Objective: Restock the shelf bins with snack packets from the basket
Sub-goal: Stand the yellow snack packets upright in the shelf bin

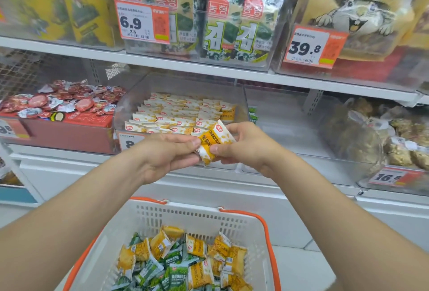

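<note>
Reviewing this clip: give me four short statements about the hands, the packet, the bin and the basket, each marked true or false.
1. The left hand and right hand both grip a yellow packet. True.
2. The basket holds only red packets. False: it holds green packets mixed with yellow ones.
3. The yellow packet is held in front of a clear bin of similar packets. True.
4. The basket's handles are blue. False: they are orange.
</note>
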The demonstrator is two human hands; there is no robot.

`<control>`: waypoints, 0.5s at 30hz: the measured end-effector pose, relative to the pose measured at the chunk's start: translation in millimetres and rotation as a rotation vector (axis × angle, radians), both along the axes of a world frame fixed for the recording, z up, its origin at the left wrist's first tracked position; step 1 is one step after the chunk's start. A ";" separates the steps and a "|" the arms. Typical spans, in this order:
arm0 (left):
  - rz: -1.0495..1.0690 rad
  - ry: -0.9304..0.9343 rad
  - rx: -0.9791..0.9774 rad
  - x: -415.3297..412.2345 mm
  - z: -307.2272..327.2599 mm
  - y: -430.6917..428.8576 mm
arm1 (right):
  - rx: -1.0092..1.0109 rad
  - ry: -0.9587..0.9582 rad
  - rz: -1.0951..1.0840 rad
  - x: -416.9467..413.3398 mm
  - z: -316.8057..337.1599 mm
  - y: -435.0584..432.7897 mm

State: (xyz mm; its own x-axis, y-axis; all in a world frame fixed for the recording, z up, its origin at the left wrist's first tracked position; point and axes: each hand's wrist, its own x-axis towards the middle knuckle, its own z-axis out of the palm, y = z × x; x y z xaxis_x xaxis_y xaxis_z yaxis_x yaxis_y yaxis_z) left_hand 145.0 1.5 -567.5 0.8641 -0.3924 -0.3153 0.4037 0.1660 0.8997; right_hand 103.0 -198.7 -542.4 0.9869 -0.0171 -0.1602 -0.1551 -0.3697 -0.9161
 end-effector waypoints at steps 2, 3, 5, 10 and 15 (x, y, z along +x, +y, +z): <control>0.006 -0.035 0.028 3.0 -1.7 -2.2 | -0.017 -0.002 0.016 0.4 1.9 -2.8; 0.014 -0.058 0.037 3.6 -2.2 -3.5 | -0.020 -0.019 0.030 -0.5 3.2 -4.0; 0.033 -0.132 0.071 5.2 -3.5 -7.8 | -0.049 -0.091 0.044 0.6 2.8 -7.3; 0.184 -0.797 0.637 27.4 -10.8 -12.1 | -0.518 -0.465 -0.267 23.4 0.5 -16.1; 0.019 -1.186 1.064 45.3 -15.3 -14.6 | -1.079 -0.517 -0.290 63.7 -0.3 -24.2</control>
